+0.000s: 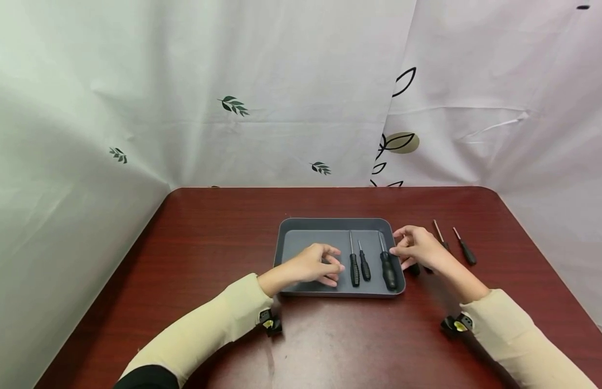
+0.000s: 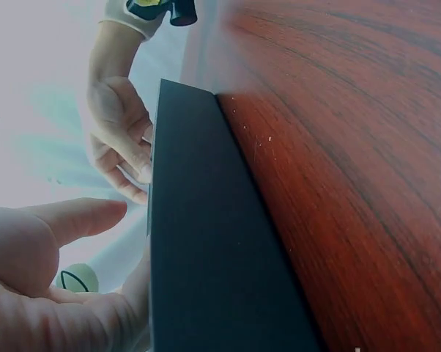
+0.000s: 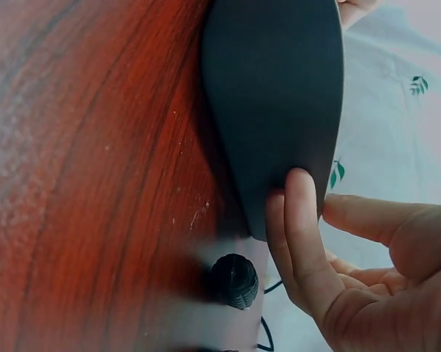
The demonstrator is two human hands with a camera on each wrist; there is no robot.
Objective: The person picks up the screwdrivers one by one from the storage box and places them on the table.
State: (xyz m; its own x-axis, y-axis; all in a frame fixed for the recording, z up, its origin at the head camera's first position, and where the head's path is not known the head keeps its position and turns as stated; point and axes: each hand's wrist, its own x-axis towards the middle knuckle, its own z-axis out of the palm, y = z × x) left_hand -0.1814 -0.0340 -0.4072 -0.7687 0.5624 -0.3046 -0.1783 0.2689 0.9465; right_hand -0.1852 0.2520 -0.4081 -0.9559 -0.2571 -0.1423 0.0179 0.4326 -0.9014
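A grey rectangular tray [image 1: 330,294] lies on the table with three black-handled screwdrivers in its right half: a long one [image 1: 355,270], a small one [image 1: 365,267] and a thick-handled one [image 1: 388,273]. My left hand [image 1: 316,265] hovers over the tray's left half, fingers loosely bent, thumb apart, holding nothing. At the tray's right wall, my right hand [image 1: 417,247] pinches the rim. In the right wrist view, two fingertips [image 3: 301,187] press the tray's outer side while the thumb meets its edge. The left wrist view shows the tray's front wall [image 2: 213,220] beside the left hand [image 2: 45,293].
Right of the tray, more screwdrivers lie on the red-brown table [image 1: 223,237]. One [image 1: 466,251] lies farthest right; another [image 1: 439,233] is partly behind my right hand. A black ribbed handle [image 3: 235,281] lies close by the tray. White patterned sheeting [image 1: 281,81] surrounds the table.
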